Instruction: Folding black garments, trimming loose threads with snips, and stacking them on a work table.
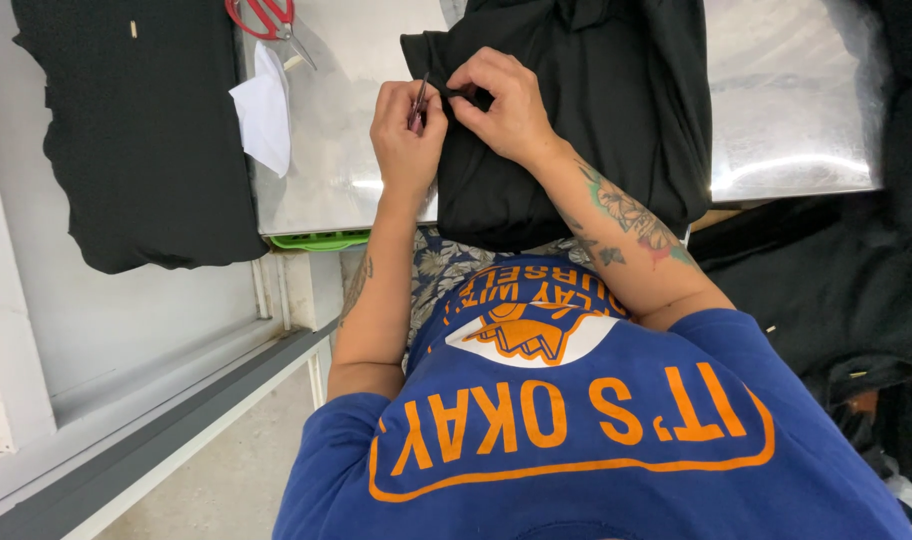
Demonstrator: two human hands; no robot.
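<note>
Pinching a seam of the folded black cotton garment (576, 110) at upper centre, the right hand (506, 105) has fingers clamped on fabric. Left hand (406, 130) grips small dark metal snips (418, 103); best kept close and taut.

A pair of red-handled scissors (266, 17) lies at the far edge of the shiny metal worktop (796, 110), with a white scrap of paper or cloth (264, 112) just beside it. A black garment (141, 130) is spread flat on the white surface to the left. More black cloth (836, 290) is heaped at the right. A green plastic edge (318, 240) shows under the worktop's near rim.
</note>
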